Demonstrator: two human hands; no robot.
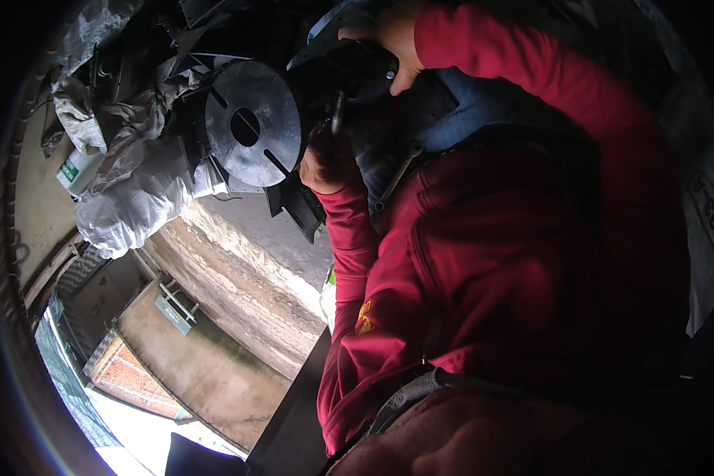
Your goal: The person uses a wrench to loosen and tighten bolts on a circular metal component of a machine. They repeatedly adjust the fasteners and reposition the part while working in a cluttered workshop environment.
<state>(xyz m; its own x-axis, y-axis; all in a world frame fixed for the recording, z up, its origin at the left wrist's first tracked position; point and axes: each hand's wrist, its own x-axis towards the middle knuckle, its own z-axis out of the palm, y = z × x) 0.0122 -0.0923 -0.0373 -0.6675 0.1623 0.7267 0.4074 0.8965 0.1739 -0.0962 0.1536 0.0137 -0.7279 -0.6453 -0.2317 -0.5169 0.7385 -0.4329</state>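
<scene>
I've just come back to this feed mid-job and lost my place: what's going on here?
A person in a red jacket is working among metal parts. Their left-hand grip is beside a slotted metal disc and seems to be around a short rod, though shadow hides the details. Their right-hand grip is spread at a dark metal part, near a bolt. A wrench lies by the lap, in neither hand.
</scene>
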